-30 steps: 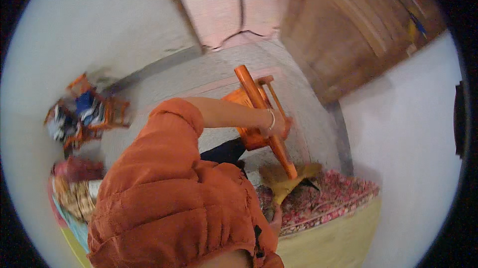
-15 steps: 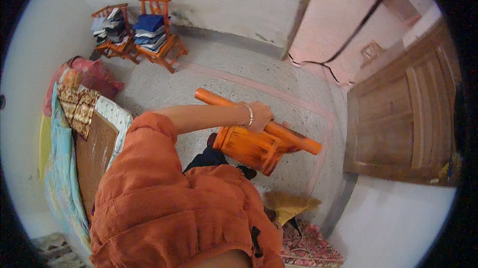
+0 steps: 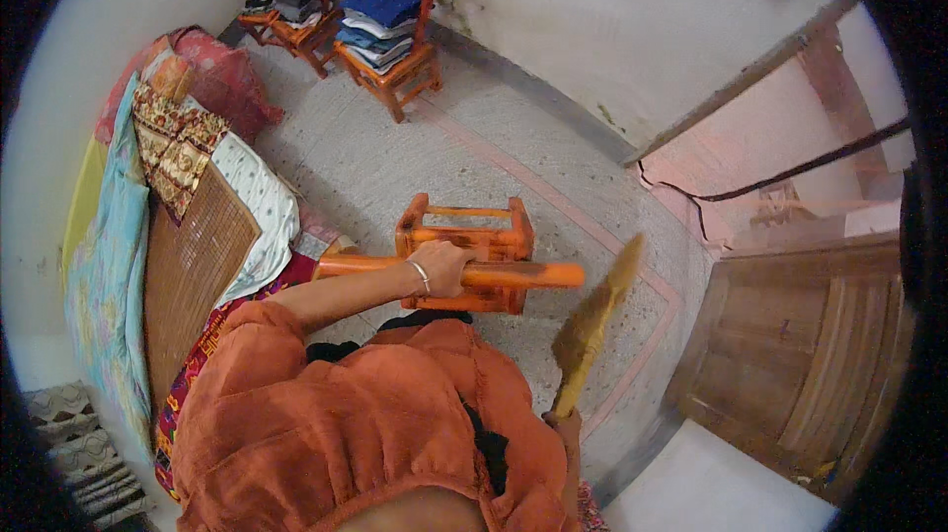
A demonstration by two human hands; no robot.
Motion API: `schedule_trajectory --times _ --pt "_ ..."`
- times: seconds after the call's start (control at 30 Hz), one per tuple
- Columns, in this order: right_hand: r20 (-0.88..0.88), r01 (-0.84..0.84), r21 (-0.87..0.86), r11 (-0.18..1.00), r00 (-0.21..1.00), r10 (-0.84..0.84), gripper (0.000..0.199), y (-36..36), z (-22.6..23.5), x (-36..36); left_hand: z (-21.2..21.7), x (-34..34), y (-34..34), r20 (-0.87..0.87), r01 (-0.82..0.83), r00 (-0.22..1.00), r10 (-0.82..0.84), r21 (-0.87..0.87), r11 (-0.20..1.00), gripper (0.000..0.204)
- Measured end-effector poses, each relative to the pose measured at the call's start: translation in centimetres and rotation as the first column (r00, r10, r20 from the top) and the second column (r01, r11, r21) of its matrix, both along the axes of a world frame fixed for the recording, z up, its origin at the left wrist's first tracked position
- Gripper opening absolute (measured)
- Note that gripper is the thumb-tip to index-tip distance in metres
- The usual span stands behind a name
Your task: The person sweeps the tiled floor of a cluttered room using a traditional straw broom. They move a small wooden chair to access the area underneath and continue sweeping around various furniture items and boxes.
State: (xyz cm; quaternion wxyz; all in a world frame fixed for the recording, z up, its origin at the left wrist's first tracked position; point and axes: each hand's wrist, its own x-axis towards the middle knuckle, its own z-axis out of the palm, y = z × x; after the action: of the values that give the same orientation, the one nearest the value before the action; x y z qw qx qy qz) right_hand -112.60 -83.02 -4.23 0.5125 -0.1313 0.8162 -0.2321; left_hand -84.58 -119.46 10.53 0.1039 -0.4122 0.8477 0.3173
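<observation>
My left hand (image 3: pixel 444 267) is closed around the thick round top rail of an orange bamboo chair (image 3: pixel 533 275). The chair is right in front of my body, with its frame and crossbars showing beyond the rail. At the lower right, my right hand (image 3: pixel 565 425) grips a hand broom (image 3: pixel 585 344) by its yellow handle. The broom's brown bristles point up and away, to the right of the chair and apart from it. Part of my right hand is hidden by my orange sleeve.
Two orange chairs (image 3: pixel 400 87) bearing stacks of folded clothes (image 3: pixel 380 13) stand by the far wall. A bed with a woven mat (image 3: pixel 202 275) runs along the left. To the right are a wooden door (image 3: pixel 790 364) and a dark cable (image 3: pixel 800 168) across the doorway.
The chair has turned and come nearer to my body, still in my left hand. My right hand has raised the broom from low beside me to the chair's right. The view has swung right.
</observation>
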Motion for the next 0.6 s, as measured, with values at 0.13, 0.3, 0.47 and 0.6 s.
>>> schedule_trajectory --times 0.13,0.3,0.47,0.6 --pt "-0.079 -0.212 -0.133 0.968 0.976 0.203 0.035 -9.6 2.1 -0.1 0.9 3.6 -2.0 -0.034 -0.126 0.991 0.127 0.014 0.992 0.044" --pt "-0.298 -0.553 -0.123 0.824 0.813 0.501 0.042 -22.1 3.6 -1.2 -2.2 6.0 -3.7 -0.096 -0.259 0.962 0.254 -0.041 0.965 0.043" --pt "-0.161 -0.648 -0.189 0.738 0.762 0.628 0.043 -35.9 1.2 -2.9 -4.1 7.2 -4.7 0.047 -0.328 0.944 0.327 0.002 0.945 0.041" --pt "-0.075 -0.702 -0.256 0.665 0.7 0.71 0.038 -47.4 -0.3 -1.4 -3.9 6.8 -4.9 0.072 -0.467 0.882 0.465 0.006 0.884 0.04"
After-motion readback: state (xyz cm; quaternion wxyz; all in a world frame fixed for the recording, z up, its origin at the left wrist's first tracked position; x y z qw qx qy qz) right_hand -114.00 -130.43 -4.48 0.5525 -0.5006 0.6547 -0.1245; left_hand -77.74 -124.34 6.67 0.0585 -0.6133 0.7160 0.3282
